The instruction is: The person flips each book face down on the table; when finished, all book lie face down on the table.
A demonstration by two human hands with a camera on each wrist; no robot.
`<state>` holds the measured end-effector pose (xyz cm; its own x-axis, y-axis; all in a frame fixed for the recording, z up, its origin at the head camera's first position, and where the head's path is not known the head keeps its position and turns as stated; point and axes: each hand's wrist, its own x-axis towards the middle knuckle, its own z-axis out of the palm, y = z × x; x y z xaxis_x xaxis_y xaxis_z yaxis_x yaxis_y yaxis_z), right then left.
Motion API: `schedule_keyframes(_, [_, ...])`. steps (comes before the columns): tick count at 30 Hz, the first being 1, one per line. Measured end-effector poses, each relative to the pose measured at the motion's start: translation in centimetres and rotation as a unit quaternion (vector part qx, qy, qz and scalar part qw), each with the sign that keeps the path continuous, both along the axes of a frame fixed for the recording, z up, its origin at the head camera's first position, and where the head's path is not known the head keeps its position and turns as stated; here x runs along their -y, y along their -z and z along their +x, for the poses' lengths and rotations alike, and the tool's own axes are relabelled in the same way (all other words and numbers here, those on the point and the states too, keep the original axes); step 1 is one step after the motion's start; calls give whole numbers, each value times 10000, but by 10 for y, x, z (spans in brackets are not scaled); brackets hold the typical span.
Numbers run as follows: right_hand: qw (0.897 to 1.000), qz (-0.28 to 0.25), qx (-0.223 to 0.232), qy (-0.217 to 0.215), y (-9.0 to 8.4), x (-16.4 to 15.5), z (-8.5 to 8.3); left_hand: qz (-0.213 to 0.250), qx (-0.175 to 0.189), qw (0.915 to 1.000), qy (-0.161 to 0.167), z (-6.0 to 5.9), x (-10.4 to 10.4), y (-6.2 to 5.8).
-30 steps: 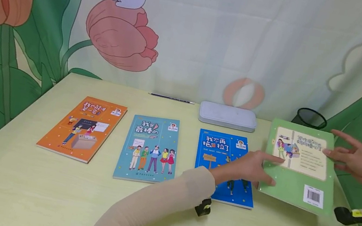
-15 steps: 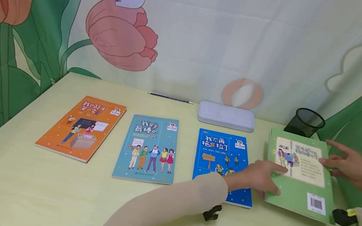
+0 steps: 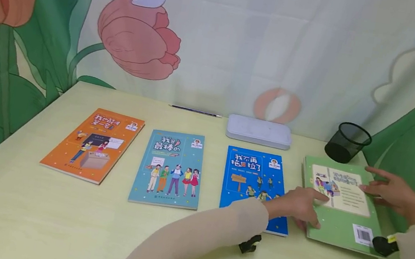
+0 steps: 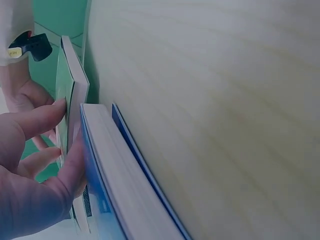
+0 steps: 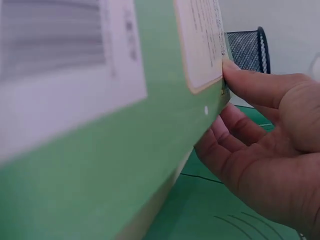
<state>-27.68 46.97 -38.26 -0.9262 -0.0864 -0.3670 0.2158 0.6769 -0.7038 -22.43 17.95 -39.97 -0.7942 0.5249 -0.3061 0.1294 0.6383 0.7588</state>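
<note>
A green book (image 3: 341, 216) lies back cover up at the right end of the pale yellow table (image 3: 52, 222). My left hand (image 3: 312, 206) reaches over a blue book (image 3: 253, 178) and rests straight fingers on the green book's left edge. In the left wrist view the fingers (image 4: 42, 117) lie on the green cover (image 4: 75, 95) beside the blue book (image 4: 115, 170). My right hand (image 3: 376, 190) holds the green book's right edge. In the right wrist view one digit (image 5: 240, 80) sits on the cover (image 5: 100, 130) and the others curl below the edge.
A teal book (image 3: 172, 169) and an orange book (image 3: 93, 145) lie in a row to the left. A grey pencil case (image 3: 259, 132), a pencil (image 3: 196, 110) and a black mesh cup (image 3: 347, 143) stand along the back by a printed curtain.
The green book has come down and toward me from a raised tilt to lie nearly flat on the table. Both hands moved down with it, and the mesh cup is now uncovered.
</note>
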Motion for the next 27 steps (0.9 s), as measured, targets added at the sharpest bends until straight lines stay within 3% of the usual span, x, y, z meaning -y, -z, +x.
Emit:
schedule_keyframes(9, [9998, 94, 157, 90, 17, -8, -3, -585, -293, 9979, 31, -4, -12, 2])
schedule_keyframes(17, [9994, 127, 310, 87, 22, -6, -4, -1143, -769, 9898, 372, -5, -14, 5])
schedule_keyframes(21, [9991, 100, 410, 68, 22, -5, -6, -1146, -740, 9896, 464, -8, -14, 6])
schedule_keyframes(27, [9992, 89, 378, 20, 19, -2, -9, -931, -407, 9941, 378, -14, -15, 5])
